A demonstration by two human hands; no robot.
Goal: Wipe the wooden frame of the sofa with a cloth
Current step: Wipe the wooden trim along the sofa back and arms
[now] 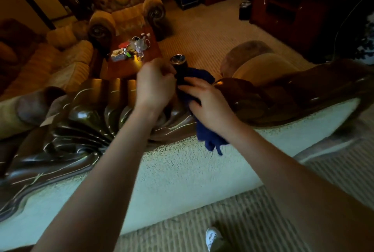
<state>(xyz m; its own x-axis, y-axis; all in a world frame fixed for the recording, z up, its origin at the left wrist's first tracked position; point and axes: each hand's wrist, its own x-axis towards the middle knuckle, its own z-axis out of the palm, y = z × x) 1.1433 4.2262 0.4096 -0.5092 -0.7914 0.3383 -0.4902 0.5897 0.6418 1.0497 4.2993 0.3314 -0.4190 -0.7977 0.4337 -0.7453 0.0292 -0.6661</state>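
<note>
- Blue cloth (204, 130) is bunched under your right hand (210, 104), draped over the carved top rail of the sofa's wooden frame (66, 130); one end pokes out beyond your knuckles near the dark cylinder, the other hangs down over the pale back of the sofa (182, 174).
- Your right hand lies on the cloth with its fingers curled down into the fabric, gripping it against the frame.
- Your left hand (155, 85) sits just left of the cloth, its fingers curled toward a dark cylindrical can (179, 69) with a shiny metal top; the can stands upright between your two hands, and whether the left fingers really close round it cannot be told, because the hand's back hides them.
- Glossy dark wood of the frame fans out in a shell carving left of the cloth, and a smoother dark rail runs on to the right of it.
- Beyond the frame, past the cloth, a low wooden bench (129, 61) carries a clutter of small items and white cables.
- A carved armchair (123, 6) stands behind that bench.
- Below the cloth, on the ribbed carpet (202, 229), a white shoe (212, 237) shows.
</note>
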